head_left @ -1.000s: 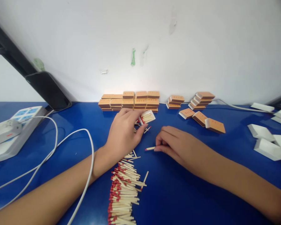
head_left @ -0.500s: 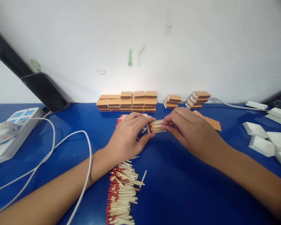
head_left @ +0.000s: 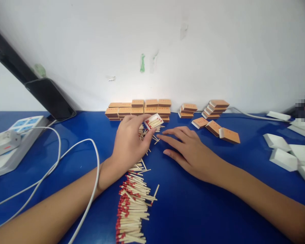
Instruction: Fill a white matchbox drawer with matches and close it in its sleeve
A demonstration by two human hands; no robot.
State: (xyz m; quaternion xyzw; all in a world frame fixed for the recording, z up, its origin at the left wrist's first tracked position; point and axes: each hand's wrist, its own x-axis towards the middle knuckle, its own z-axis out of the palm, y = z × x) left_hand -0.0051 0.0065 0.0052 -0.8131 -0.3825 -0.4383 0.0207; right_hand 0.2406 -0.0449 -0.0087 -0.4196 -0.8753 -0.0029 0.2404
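Observation:
Between thumb and fingers, my left hand (head_left: pixel 132 140) grips a small white matchbox tray (head_left: pixel 154 121) with red-headed matches in it, tilted above the table. My right hand (head_left: pixel 190 152) is just to the right, palm down, fingers spread and holding nothing; its fingertips are near a few loose matches. A long heap of matches (head_left: pixel 134 206) runs from under my left hand toward the near edge, red heads mostly to the left. Behind my left hand stand rows of orange matchboxes (head_left: pixel 137 111) against the wall.
Two small stacks, one of matchboxes (head_left: pixel 188 108) and a taller one (head_left: pixel 215 108), stand right of the rows. Several boxes (head_left: pixel 230 135) lie before them. White trays (head_left: pixel 284 159) are at right. At left are a power strip (head_left: pixel 38 135), a phone (head_left: pixel 51 98) and a white cable (head_left: pixel 98 166).
The tray has moved left and up with my left hand, tilting toward the camera. My right hand has let go of it and spread its fingers, uncovering boxes behind.

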